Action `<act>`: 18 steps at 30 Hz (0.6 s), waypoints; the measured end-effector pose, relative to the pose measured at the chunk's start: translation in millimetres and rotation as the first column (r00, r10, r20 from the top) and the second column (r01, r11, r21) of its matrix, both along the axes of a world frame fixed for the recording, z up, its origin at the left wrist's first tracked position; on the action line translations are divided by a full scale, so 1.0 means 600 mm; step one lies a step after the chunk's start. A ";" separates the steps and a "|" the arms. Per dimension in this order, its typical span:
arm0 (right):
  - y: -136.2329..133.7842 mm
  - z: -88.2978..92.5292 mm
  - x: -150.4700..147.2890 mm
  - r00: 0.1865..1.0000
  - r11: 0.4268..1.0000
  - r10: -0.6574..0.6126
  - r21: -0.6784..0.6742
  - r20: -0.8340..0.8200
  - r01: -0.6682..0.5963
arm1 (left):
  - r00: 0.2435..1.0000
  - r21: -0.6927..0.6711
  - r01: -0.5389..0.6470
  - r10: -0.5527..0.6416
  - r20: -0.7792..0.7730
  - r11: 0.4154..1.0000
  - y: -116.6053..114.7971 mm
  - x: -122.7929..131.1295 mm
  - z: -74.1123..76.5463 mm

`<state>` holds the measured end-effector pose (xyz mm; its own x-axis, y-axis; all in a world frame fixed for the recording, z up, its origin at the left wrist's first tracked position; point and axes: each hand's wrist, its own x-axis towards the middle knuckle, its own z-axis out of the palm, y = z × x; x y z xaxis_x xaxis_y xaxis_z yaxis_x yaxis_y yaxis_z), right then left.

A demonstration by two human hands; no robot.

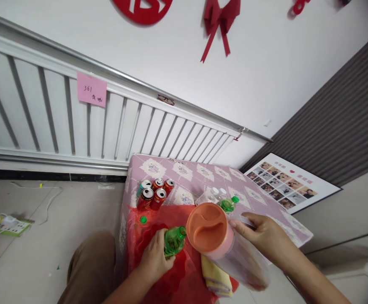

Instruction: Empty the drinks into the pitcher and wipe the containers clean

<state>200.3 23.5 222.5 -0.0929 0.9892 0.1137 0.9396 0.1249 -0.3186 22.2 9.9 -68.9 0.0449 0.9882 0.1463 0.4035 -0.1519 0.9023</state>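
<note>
- Leaning well off upright, the pitcher (234,258) is held above the near part of the table; a clear body, a pink collar and a round orange lid (207,228) with curved recesses are seen.
- Its long axis is set diagonally: the lid is directed to the left, toward the green bottle (172,244), and the base is carried low at the right.
- The translucent bottle is tilted, its neck directed up and right, just beside the lid; whether the two are touching cannot be told.
- The handle is gripped by the right hand (263,237), its fingers closed.
- The bottle's body is encircled by the curled fingers of the left hand (156,258).
- A folded yellow cloth (217,279) is partly covered by the pitcher; beneath it a red sheet (187,274) is spread.
- A loose green cap (143,220) is placed near four red cans (145,201) and one teal can (142,187).
- Beyond the lid, a second green bottle (228,205) and white-lidded clear containers (214,193) are crowded close, partly hidden.
- Everything is backed by a patterned tablecloth (184,169).
</note>
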 end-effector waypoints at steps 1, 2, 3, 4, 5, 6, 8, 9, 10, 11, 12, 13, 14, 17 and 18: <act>0.000 0.000 0.000 1.000 1.000 -0.001 0.000 0.001 0.001 | 1.000 0.000 -0.001 0.001 -0.003 1.000 0.000 0.000 0.000; 0.001 -0.001 0.001 1.000 1.000 -0.004 -0.003 0.004 0.004 | 1.000 -0.002 -0.001 0.001 -0.005 1.000 0.000 0.000 0.001; 0.002 -0.002 0.002 1.000 1.000 -0.007 -0.008 0.010 0.007 | 1.000 -0.005 -0.001 0.001 -0.005 1.000 0.000 0.000 0.001; 0.002 -0.004 0.004 1.000 1.000 -0.011 -0.014 0.015 0.011 | 1.000 -0.009 -0.001 0.001 -0.005 1.000 0.000 0.000 0.001; 0.002 -0.005 0.005 1.000 1.000 -0.013 -0.021 0.017 0.013 | 1.000 -0.013 -0.001 0.001 -0.005 1.000 0.000 0.000 0.001; 0.003 -0.006 0.006 1.000 1.000 -0.014 -0.026 0.017 0.015 | 1.000 -0.013 0.001 -0.001 -0.006 1.000 0.000 0.000 0.001; 0.002 -0.006 0.007 1.000 1.000 -0.012 -0.028 0.009 0.012 | 1.000 -0.009 0.002 -0.002 -0.010 1.000 0.000 0.000 0.000; 0.002 -0.006 0.007 1.000 1.000 -0.012 -0.026 0.005 0.012 | 1.000 -0.006 0.003 -0.003 -0.012 1.000 0.000 0.000 0.000; 0.002 -0.006 0.007 1.000 1.000 -0.013 -0.023 0.002 0.013 | 1.000 -0.006 0.004 -0.004 -0.015 1.000 0.000 0.000 0.000; 0.002 -0.006 0.007 1.000 1.000 -0.012 -0.024 0.002 0.012 | 1.000 -0.006 0.003 -0.003 -0.015 1.000 0.000 0.000 0.000; 0.002 -0.006 0.007 1.000 1.000 -0.008 -0.025 0.004 0.008 | 1.000 -0.006 0.001 -0.001 -0.013 1.000 0.000 0.000 0.000; 0.002 -0.006 0.008 1.000 1.000 -0.003 -0.026 0.007 0.003 | 1.000 -0.006 -0.001 0.001 -0.009 1.000 0.000 0.000 0.001; 0.002 -0.006 0.008 1.000 1.000 0.002 -0.027 0.011 -0.002 | 1.000 -0.005 -0.003 0.003 -0.004 1.000 0.000 0.000 0.001; 0.003 -0.008 0.009 1.000 0.999 0.004 -0.036 0.022 -0.004 | 1.000 -0.002 -0.003 0.003 0.003 1.000 -0.001 0.000 0.003; 0.003 -0.009 0.009 1.000 0.999 0.003 -0.037 0.023 -0.002 | 1.000 -0.002 -0.001 0.001 0.004 1.000 -0.001 0.000 0.003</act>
